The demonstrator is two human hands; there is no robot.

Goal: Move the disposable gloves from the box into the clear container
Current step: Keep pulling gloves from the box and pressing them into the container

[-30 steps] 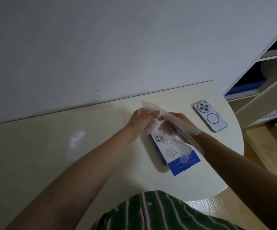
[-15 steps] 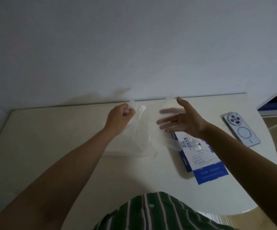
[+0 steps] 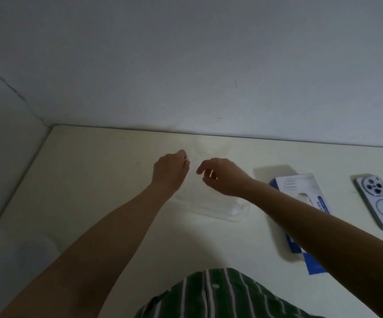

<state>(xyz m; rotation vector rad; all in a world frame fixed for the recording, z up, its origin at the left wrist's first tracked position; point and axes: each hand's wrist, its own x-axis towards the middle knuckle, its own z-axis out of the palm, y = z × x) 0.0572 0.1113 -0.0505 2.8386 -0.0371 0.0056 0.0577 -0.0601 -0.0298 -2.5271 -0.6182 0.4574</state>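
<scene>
Left hand point(image 3: 171, 172): fingers curled tight, tips pinching a thin see-through glove point(image 3: 199, 154). A whitish bit of film shows right at the left fingertips point(image 3: 185, 160).

Right hand point(image 3: 224, 177): fingers loosely curled, pointing down, forefinger out toward the left hand. Can't tell if it holds any film, which is too faint against the table point(image 3: 94, 180). The two sets of fingertips are near each other but apart.

Glove: barely visible. A faint sheet runs from the left fingertips past the right fingertips, toward the wall point(image 3: 185, 65). The edges are hard to trace.

Clear container point(image 3: 220, 210): on the table directly below both hands, wrist-side of the fingers. Only its near rim and its rounded corner on the right-hand side read clearly; the rest is washed out. Can't tell if the glove touches it.

Box point(image 3: 300, 191): white and blue, flat on the table, outboard of the right fingers, partly under the right forearm. Well apart from both sets of fingertips.

Phone point(image 3: 380, 203): camera side up, further right beyond the box, touching nothing.

Striped shirt point(image 3: 220, 294): green and white, at the bottom edge, behind the wrists.
</scene>
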